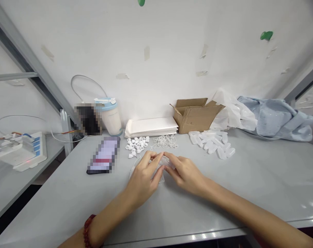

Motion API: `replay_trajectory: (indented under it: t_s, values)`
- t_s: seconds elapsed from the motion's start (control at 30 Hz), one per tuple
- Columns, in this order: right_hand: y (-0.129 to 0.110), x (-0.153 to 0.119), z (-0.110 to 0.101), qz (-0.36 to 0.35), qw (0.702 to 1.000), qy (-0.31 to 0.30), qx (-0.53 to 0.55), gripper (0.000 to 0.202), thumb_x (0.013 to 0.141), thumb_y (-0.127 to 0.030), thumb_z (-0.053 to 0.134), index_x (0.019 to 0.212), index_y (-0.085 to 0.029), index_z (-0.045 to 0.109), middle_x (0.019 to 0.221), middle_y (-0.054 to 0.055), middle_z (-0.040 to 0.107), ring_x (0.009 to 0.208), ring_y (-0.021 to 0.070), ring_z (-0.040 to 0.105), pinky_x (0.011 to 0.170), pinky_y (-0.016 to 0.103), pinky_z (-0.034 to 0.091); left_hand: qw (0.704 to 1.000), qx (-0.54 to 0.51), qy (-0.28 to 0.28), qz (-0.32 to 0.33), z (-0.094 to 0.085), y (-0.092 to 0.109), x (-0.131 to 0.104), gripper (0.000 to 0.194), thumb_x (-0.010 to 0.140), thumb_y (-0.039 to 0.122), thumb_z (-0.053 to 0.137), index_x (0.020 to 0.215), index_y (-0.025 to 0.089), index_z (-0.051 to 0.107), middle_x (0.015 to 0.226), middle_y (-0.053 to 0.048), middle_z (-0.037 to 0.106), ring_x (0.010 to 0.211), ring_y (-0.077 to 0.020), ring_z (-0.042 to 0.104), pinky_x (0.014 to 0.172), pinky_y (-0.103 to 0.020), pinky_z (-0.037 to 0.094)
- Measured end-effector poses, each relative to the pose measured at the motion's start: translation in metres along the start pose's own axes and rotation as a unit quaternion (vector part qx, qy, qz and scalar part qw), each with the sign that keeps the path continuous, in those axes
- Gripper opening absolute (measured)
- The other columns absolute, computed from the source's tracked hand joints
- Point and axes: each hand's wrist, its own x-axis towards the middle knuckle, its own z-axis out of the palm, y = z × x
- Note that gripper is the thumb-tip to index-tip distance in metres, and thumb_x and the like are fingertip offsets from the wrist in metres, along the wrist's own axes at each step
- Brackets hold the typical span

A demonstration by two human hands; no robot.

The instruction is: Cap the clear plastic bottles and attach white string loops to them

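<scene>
Over the middle of the grey table, my left hand [145, 174] and my right hand [185, 172] meet at the fingertips. Both hands are closed, thumb against fingers, around a clear plastic piece [169, 162] that shows between the right fingers; its full shape is hidden. Under my left hand lies a flat see-through plastic item [161, 179], mostly covered. Just beyond the hands are a heap of small white caps [137, 145] and a tangle of thin whitish strings or loops [165, 141]. Several translucent plastic pieces [212, 143] are spread farther right.
A phone [104, 155] lies left on the table [223, 213]. Along the wall stand a blue-lidded cup [111, 117], a stack of white envelopes or sheets [151, 126], an open cardboard box [198, 118], a white plastic bag [230, 112] and light-blue cloth [278, 119]. A power strip [29, 150] sits far left.
</scene>
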Motion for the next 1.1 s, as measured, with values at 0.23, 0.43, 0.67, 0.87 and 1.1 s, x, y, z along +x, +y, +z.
replay_trajectory:
  t_s: [0.23,0.43,0.67,0.87,1.1]
  values:
    - [0.0,0.0,-0.002,0.004,0.997,0.006,0.073,0.033,0.092,-0.023,0.039,0.124,-0.014,0.041,0.066,0.001,0.06,0.053,0.0138,0.05,0.051,0.022,0.031,1.0,-0.017,0.021,0.003,0.001,0.001,0.001,0.037,0.09,0.014,0.045,0.126,0.019,0.048,0.101,-0.008,0.055,0.087,-0.016,0.056,0.075,-0.029,0.05]
    - [0.001,0.0,-0.002,0.019,0.997,-0.001,0.081,0.035,0.093,-0.023,0.039,0.127,-0.019,0.039,0.068,0.0,0.061,0.052,0.013,0.051,0.051,0.021,0.032,0.997,-0.028,0.064,-0.013,-0.002,0.004,0.004,0.026,0.087,0.011,0.047,0.111,0.019,0.056,0.092,-0.005,0.06,0.081,-0.0148,0.058,0.073,-0.028,0.051]
    - [0.001,0.0,0.0,0.004,0.999,0.019,0.042,0.031,0.093,-0.024,0.037,0.123,-0.018,0.04,0.085,0.007,0.068,0.06,0.016,0.06,0.053,0.024,0.038,0.99,-0.099,0.08,-0.062,-0.004,0.003,0.008,0.018,0.088,0.016,0.049,0.099,0.018,0.063,0.09,-0.005,0.064,0.079,-0.0134,0.061,0.07,-0.025,0.052]
    - [0.001,0.0,0.001,-0.036,0.998,0.046,0.034,0.026,0.094,-0.023,0.037,0.119,-0.017,0.038,0.091,0.009,0.07,0.066,0.0176,0.065,0.054,0.024,0.041,0.956,-0.227,0.043,-0.179,-0.008,0.0,0.011,0.014,0.082,0.028,0.06,0.09,0.02,0.068,0.089,-0.003,0.065,0.083,-0.0143,0.061,0.069,-0.024,0.053]
    - [0.005,0.0,0.004,-0.055,0.997,0.062,0.003,0.028,0.095,-0.026,0.036,0.121,-0.015,0.038,0.084,0.009,0.07,0.06,0.0166,0.064,0.053,0.024,0.039,0.951,-0.242,0.023,-0.19,-0.01,-0.004,0.014,0.014,0.079,0.031,0.063,0.086,0.021,0.069,0.079,-0.001,0.057,0.076,-0.013,0.055,0.065,-0.024,0.049]
